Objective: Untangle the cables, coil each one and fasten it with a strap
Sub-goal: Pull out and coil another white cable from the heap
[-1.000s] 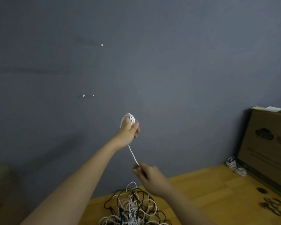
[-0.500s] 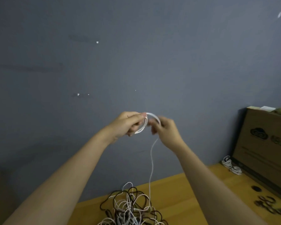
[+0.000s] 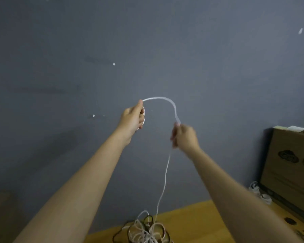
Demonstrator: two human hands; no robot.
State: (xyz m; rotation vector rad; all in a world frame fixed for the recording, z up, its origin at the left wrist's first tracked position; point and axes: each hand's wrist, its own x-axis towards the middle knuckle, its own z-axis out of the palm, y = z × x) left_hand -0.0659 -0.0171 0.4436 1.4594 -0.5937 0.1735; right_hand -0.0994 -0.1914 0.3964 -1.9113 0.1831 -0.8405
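Your left hand (image 3: 132,118) gripping one thin white cable (image 3: 162,99) coil, your right hand (image 3: 185,136) pinching its strand, one tangled black-and-white cable pile (image 3: 146,231) on wooden worktop (image 3: 200,223)

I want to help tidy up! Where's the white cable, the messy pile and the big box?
white cable (image 3: 159,98): head view, top of its arch.
messy pile (image 3: 144,232): head view, tangled middle.
big box (image 3: 288,165): head view, front face.

cardboard box (image 3: 291,165), dark printed logo, lettering unreadable
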